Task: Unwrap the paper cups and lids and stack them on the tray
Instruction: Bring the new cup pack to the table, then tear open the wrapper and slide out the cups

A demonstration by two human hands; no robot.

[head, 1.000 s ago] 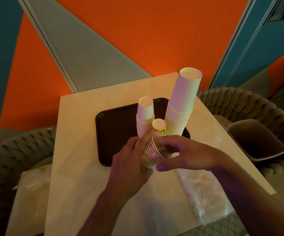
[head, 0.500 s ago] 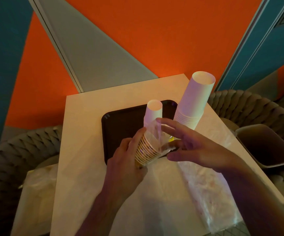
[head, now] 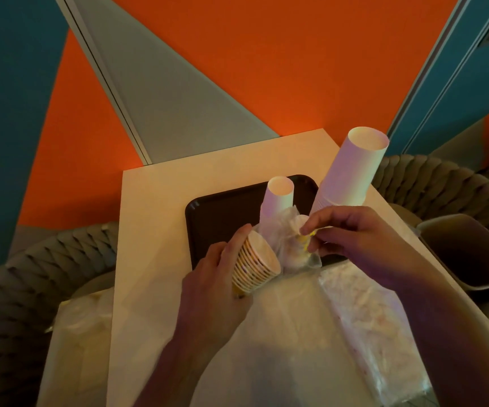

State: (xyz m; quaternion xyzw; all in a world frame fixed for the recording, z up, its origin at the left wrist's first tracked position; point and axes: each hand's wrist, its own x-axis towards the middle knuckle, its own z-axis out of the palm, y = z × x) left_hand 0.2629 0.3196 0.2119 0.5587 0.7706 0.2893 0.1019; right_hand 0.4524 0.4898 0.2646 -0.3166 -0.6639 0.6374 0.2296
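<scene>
My left hand [head: 214, 277] grips a short stack of small paper cups [head: 256, 267], tilted with their bottoms toward the upper right. My right hand [head: 352, 233] pinches the clear plastic wrap [head: 290, 242] that trails off the stack's far end. Both hover over the near edge of the dark tray [head: 222, 218]. Upside down on the tray stand a short stack of white cups [head: 277, 198] and a tall stack of larger white cups [head: 352, 168] at its right side. A small cup with yellow print is partly hidden behind the wrap.
The tray lies on a pale square table [head: 149, 230]. A long plastic sleeve [head: 375, 327] lies on the table's right side, more plastic film [head: 281, 333] in front. A bag [head: 81, 327] sits at the left, a bin [head: 469, 254] at the right, woven chairs [head: 32, 274] around.
The right hand has drawn the plastic wrap off the small cup stack, up and to the right. The left hand keeps its grip; the stack's bare bottom now shows.
</scene>
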